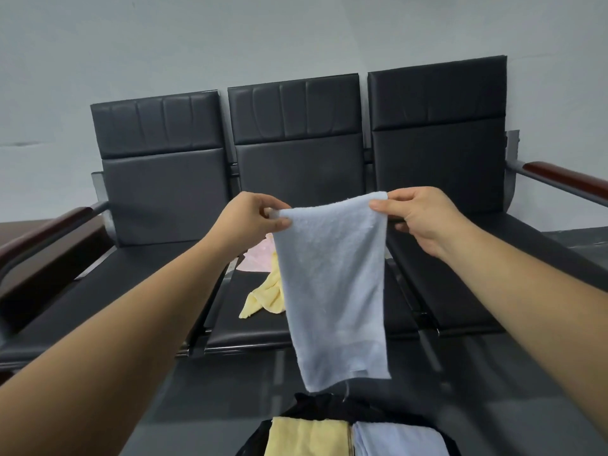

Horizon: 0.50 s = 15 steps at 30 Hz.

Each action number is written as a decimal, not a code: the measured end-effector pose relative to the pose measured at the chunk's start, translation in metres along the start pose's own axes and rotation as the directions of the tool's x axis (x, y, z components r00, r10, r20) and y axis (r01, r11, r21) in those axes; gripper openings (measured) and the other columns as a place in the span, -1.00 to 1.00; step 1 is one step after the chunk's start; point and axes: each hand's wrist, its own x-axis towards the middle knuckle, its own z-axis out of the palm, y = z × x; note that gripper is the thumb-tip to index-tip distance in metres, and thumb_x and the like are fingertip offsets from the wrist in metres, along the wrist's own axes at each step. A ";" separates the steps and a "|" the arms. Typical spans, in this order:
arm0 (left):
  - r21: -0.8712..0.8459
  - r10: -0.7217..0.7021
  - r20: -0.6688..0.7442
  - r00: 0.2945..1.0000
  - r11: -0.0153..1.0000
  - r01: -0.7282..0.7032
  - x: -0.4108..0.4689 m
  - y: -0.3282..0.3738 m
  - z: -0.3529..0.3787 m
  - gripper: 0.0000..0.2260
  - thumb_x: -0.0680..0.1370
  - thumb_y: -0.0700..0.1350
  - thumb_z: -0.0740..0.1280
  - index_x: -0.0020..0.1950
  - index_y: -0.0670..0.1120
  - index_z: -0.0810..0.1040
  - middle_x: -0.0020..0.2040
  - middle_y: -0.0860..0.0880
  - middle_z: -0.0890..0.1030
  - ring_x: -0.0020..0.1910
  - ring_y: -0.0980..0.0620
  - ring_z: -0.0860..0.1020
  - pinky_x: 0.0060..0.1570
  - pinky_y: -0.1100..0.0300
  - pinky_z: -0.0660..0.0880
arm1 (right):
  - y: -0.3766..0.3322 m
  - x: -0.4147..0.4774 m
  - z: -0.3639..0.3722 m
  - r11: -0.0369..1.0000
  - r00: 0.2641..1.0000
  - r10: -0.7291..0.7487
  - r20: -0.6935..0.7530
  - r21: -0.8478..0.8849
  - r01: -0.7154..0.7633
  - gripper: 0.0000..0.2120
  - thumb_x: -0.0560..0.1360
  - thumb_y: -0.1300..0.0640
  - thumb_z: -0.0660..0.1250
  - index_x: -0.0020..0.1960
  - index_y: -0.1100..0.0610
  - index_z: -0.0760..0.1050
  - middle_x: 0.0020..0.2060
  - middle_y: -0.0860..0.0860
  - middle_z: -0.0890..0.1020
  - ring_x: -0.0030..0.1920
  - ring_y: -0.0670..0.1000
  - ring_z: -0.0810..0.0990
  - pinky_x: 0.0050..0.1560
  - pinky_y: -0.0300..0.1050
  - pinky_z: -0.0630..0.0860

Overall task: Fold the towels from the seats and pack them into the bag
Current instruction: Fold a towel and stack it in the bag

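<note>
A light blue towel [332, 284] hangs in the air in front of the middle seat. My left hand [245, 222] pinches its upper left corner and my right hand [424, 218] pinches its upper right corner. Behind it on the middle seat [250, 327] lie a crumpled yellow towel [263, 297] and a pink towel [260, 256], both partly hidden. At the bottom edge a black bag [316, 409] stands open with a folded yellow towel [306, 437] and a folded light blue towel [398, 439] in it.
A row of three black padded seats [296, 126] stands against a grey wall. Brown armrests flank it at the left [42, 232] and right [559, 179]. Dark glossy floor lies between the seats and the bag.
</note>
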 end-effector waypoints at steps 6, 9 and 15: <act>0.034 -0.016 -0.053 0.998 0.999 0.018 0.054 0.007 -0.001 -0.93 0.59 -0.02 0.43 -0.05 0.01 0.66 -0.30 0.06 0.57 -0.29 0.08 0.54 -0.19 0.20 0.48 | -0.003 0.056 0.009 1.000 0.997 -0.008 -0.078 0.001 0.008 -0.89 0.41 0.13 0.60 -0.12 0.12 0.71 -0.18 0.09 0.72 -0.18 0.02 0.60 -0.06 -0.01 0.60; 0.050 0.024 -0.192 0.981 0.999 -0.014 0.086 0.020 -0.009 -0.82 0.57 0.01 0.47 0.06 -0.07 0.68 -0.23 0.03 0.55 -0.27 0.08 0.48 -0.26 0.23 0.38 | -0.025 0.091 0.013 0.998 0.988 -0.049 -0.146 0.021 0.053 -0.85 0.42 0.13 0.59 -0.04 0.10 0.68 -0.13 0.04 0.72 -0.16 0.01 0.63 -0.07 -0.05 0.61; -0.001 0.163 -0.338 0.927 0.985 -0.174 0.125 0.051 -0.041 -0.86 0.60 0.01 0.42 0.04 -0.05 0.62 -0.28 0.10 0.45 -0.33 0.18 0.42 -0.35 0.42 0.36 | -0.078 0.116 0.011 0.968 0.956 -0.224 -0.187 0.069 0.240 -0.81 0.49 0.10 0.54 0.08 0.11 0.67 -0.02 0.05 0.73 -0.10 -0.02 0.64 0.02 -0.11 0.64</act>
